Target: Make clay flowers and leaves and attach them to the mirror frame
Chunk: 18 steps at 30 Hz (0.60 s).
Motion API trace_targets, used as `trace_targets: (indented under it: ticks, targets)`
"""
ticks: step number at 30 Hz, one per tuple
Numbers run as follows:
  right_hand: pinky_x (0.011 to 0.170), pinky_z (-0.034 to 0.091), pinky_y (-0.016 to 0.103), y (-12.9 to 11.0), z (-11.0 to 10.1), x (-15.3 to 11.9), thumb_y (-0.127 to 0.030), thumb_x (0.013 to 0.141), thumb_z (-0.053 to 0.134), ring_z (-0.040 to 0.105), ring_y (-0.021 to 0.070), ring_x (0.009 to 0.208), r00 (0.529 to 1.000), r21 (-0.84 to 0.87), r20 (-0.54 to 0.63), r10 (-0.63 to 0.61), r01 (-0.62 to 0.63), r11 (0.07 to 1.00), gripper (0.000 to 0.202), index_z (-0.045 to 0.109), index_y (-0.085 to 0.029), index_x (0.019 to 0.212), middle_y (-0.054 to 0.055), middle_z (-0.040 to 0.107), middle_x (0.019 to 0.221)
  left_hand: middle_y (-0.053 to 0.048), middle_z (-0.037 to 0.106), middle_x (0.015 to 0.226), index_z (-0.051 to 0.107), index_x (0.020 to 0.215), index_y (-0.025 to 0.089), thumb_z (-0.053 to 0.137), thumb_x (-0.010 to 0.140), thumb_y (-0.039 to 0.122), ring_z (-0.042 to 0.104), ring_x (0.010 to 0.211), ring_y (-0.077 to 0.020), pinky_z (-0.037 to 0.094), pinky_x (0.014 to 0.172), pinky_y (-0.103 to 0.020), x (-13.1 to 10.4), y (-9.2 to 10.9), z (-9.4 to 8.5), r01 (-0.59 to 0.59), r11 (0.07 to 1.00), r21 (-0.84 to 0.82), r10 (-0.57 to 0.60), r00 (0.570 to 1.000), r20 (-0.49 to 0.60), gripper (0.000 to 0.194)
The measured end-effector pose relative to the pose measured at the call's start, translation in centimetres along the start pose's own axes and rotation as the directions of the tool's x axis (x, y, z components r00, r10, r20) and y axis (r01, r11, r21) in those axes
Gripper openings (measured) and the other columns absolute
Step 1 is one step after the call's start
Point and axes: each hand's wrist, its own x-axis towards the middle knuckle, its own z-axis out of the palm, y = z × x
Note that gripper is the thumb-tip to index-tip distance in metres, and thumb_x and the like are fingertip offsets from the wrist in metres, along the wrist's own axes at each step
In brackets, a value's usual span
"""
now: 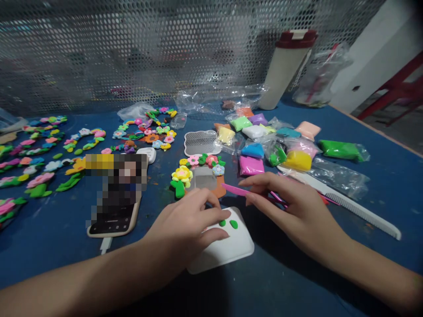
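Observation:
My right hand (pixel 291 207) is closed on a pink plastic tool (pixel 235 189), whose flat blade points left above the table. Over a white rounded board (pixel 228 255) is my left hand (pixel 194 220), its thumb and forefinger apart, with no object visible between them. Two small green clay pieces lie on the board, one (pixel 234 224) in the open and another (pixel 222 223) beside my left fingertips. Just behind the board sits a small mirror (pixel 205 178) with clay flowers (pixel 182 175) and green clay around its edge. Part of the board is hidden under my left hand.
A phone (pixel 114 211) on a cable lies at left, near many clay-decorated pieces (pixel 84 140). Bagged coloured clay (pixel 251 165), a white comb (pixel 363 211) and a tumbler (pixel 286 70) are at right. A perforated metal panel (pixel 132 57) stands behind.

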Motion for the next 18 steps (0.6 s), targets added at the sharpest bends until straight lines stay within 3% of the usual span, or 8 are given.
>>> trace_targets:
  ticks: [6,9,12,14,16,18]
  targets:
    - [0.065,0.051,0.022,-0.1,-0.8,-0.7,-0.016,0.086,0.053,0.062,0.0133,0.072,1.0,0.094,-0.016,0.004,-0.002,0.996,0.012,0.063,-0.021,0.081,0.0,0.066,0.077,-0.003,0.062,0.085,0.066,0.089,0.019,0.053,0.087,0.023,0.062,0.073,-0.0162,0.045,0.058,-0.025,0.0,1.2,-0.4,-0.047,0.991,0.122,0.07,0.98,-0.186,0.013]
    - [0.073,0.053,0.025,0.0,-1.0,-0.8,-0.019,0.083,0.058,0.065,0.0159,0.085,0.998,0.255,0.049,0.045,-0.056,0.965,0.018,0.063,-0.023,0.1,0.002,0.067,0.094,-0.001,0.063,0.085,0.061,0.092,0.02,0.05,0.089,0.022,0.062,0.074,-0.0143,0.045,0.062,-0.023,-0.5,1.3,-0.5,-0.096,0.979,0.178,0.141,0.956,-0.257,0.012]
    - [0.077,0.053,0.027,0.1,-1.3,-0.5,-0.019,0.082,0.06,0.064,0.016,0.091,0.987,0.354,0.16,0.016,-0.073,0.932,0.038,0.054,-0.024,0.118,0.003,0.064,0.104,0.001,0.062,0.08,0.057,0.092,0.021,0.046,0.091,0.02,0.06,0.068,-0.0121,0.043,0.059,-0.022,-1.5,1.2,-0.4,-0.145,0.971,0.19,0.185,0.959,-0.217,0.012]
    - [0.076,0.052,0.026,0.2,-1.4,-0.3,-0.018,0.085,0.057,0.063,0.014,0.086,0.988,0.281,0.153,-0.022,-0.022,0.96,0.025,0.059,-0.022,0.11,0.002,0.065,0.096,0.003,0.057,0.065,0.056,0.093,0.02,0.042,0.092,0.019,0.053,0.052,-0.0109,0.037,0.047,-0.023,-2.2,1.4,-0.4,-0.243,0.943,0.227,0.289,0.937,-0.197,0.014]
    - [0.072,0.05,0.024,0.5,-1.3,-0.4,-0.017,0.089,0.051,0.061,0.0123,0.079,0.991,0.157,0.105,-0.086,0.069,0.985,0.012,0.062,-0.019,0.095,0.002,0.065,0.086,0.003,0.058,0.062,0.055,0.101,0.016,0.042,0.093,0.018,0.054,0.052,-0.0115,0.041,0.051,-0.024,-2.7,1.8,-0.5,-0.378,0.884,0.275,0.427,0.893,-0.145,0.016]
    - [0.067,0.048,0.022,0.9,-0.8,-0.8,-0.014,0.09,0.048,0.059,0.0113,0.073,0.979,0.075,0.082,-0.184,0.179,0.981,0.013,0.06,-0.017,0.088,0.002,0.063,0.08,0.003,0.062,0.062,0.056,0.106,0.011,0.039,0.095,0.017,0.058,0.055,-0.0112,0.045,0.054,-0.024,-2.9,2.2,-0.6,-0.449,0.835,0.319,0.501,0.86,-0.102,0.021]
